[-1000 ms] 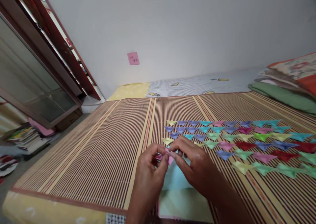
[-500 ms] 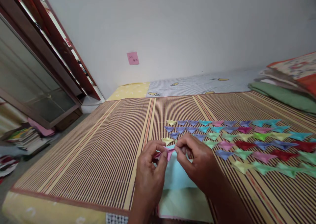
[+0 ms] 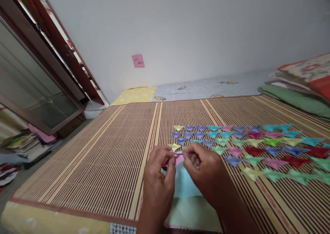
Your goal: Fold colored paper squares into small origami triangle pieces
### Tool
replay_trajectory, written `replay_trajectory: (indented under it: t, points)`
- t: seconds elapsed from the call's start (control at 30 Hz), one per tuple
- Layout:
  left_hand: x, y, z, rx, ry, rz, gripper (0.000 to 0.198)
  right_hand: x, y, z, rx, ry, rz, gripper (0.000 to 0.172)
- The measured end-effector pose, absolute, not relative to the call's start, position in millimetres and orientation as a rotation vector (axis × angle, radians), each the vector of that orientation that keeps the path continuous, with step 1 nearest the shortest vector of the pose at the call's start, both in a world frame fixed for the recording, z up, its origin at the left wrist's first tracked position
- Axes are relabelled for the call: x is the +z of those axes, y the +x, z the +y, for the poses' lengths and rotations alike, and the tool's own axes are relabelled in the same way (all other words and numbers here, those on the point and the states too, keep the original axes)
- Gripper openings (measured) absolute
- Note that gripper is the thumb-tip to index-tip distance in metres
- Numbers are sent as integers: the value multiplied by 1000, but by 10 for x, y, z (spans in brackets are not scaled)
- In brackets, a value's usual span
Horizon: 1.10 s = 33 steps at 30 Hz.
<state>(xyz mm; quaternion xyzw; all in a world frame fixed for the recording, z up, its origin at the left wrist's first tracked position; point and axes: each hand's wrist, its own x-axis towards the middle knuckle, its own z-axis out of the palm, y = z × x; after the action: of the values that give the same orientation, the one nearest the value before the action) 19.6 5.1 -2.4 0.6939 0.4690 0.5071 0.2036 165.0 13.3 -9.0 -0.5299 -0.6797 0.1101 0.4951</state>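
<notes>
A small folded piece of pink paper is stretched between my two hands. My left hand pinches its left side between thumb and fingers. With thumb and forefinger, my right hand grips its right end. Beneath both hands lie light-blue paper sheets and a pale green sheet. Just beyond my fingertips rests a yellow folded paper piece. To the right, several rows of folded paper pieces in many colours are laid out. My fingers hide part of the pink paper.
A striped bamboo mat covers the bed. Folded green cloth and a patterned pillow lie at the right. A pink note is stuck on the wall. Books are stacked at the left, near a glass-panelled door.
The pink paper has turned, and its upper edge now shows as a thin line between my fingers. My left hand has shifted slightly right, and my right hand has tilted a little.
</notes>
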Motion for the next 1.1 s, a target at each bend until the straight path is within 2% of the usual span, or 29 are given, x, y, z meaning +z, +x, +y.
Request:
replay_trajectory:
  t: [0.7, 1.1]
  points:
    - [-101, 335, 60, 1404, 1992, 1180, 24, -104, 1636, 159, 480, -1301, -1495, 17]
    - [-124, 291, 87, 1384, 1891, 1271, 16, -85, 1688, 167, 709, -1217, -1513, 18]
